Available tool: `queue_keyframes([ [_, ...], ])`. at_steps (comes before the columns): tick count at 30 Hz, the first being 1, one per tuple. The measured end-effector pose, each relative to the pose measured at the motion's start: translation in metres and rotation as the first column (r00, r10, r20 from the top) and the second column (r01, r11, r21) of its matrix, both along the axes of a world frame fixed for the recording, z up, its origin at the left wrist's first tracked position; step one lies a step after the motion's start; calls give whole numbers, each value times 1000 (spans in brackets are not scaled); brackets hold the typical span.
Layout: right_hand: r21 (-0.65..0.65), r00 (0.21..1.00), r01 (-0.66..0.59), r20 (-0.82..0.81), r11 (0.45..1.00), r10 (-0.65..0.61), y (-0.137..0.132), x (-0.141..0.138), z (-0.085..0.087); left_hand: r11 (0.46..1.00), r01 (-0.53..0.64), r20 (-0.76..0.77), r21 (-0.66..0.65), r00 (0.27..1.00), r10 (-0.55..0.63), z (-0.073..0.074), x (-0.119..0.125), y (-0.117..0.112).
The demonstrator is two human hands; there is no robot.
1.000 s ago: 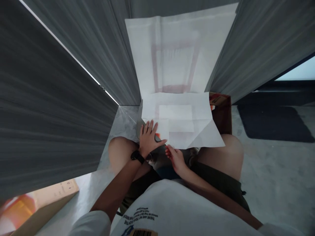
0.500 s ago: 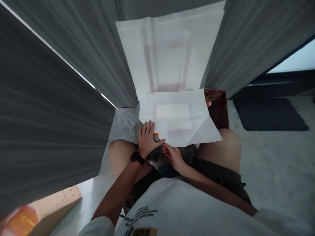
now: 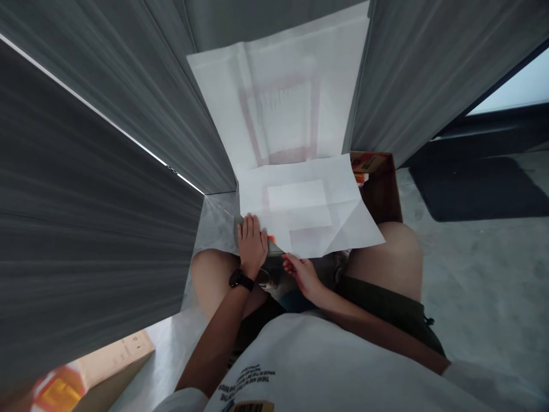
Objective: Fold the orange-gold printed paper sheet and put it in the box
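A large white paper sheet (image 3: 300, 197) lies over a grey-edged surface in front of my knees. Its far part rises against the grey cloth, and reddish print shows faintly through it. My left hand (image 3: 253, 240) rests flat on the sheet's near left side, fingers stretched out and close together. A small orange patch (image 3: 271, 238) shows beside those fingers. With its fingertips pinched, my right hand (image 3: 302, 272) holds the sheet's near edge. The right front corner of the sheet is creased and sticks out over my right knee. What lies under the paper is mostly hidden.
Grey cloth walls (image 3: 107, 217) close in on the left and far sides. An open cardboard box (image 3: 380, 189) with red and orange contents stands behind my right knee. Another carton (image 3: 115, 360) lies at lower left. A dark mat (image 3: 480, 189) is on the floor at right.
My left hand has drawn its thumb in from near the right hand and closed its spread fingers together. My right hand keeps its pinch. The view has shifted slightly.
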State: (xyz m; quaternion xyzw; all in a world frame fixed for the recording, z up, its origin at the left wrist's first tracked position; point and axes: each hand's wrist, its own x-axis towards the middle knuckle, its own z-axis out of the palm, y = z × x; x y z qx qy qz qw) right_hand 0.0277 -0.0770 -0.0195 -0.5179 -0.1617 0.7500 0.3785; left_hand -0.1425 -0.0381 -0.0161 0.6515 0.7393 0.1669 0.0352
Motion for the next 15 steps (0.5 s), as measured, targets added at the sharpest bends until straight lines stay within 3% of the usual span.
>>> queue_keyframes([
  [15, -20, 999, -25, -39, 999, 25, 0, 2, -7, 969, -243, 13, 39, 970, 243, -4, 3, 3],
])
